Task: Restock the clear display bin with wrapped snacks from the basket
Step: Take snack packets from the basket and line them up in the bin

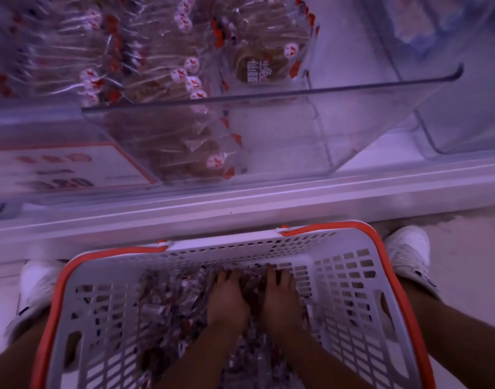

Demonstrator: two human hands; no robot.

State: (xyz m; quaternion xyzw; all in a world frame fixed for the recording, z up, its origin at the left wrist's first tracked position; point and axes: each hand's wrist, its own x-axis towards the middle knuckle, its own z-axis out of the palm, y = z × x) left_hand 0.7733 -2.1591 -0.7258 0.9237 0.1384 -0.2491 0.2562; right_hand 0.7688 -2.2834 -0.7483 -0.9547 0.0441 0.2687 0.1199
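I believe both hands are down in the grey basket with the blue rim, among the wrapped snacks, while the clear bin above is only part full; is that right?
Nearly. The head view shows the basket's rim is orange-red, not blue. The rest stands: the left hand and right hand are down among the wrapped snacks, and the clear bin above is only part full.

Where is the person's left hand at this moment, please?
In the head view, the left hand is low and centre, inside the grey basket, resting on the pile of wrapped snacks right beside the right hand.
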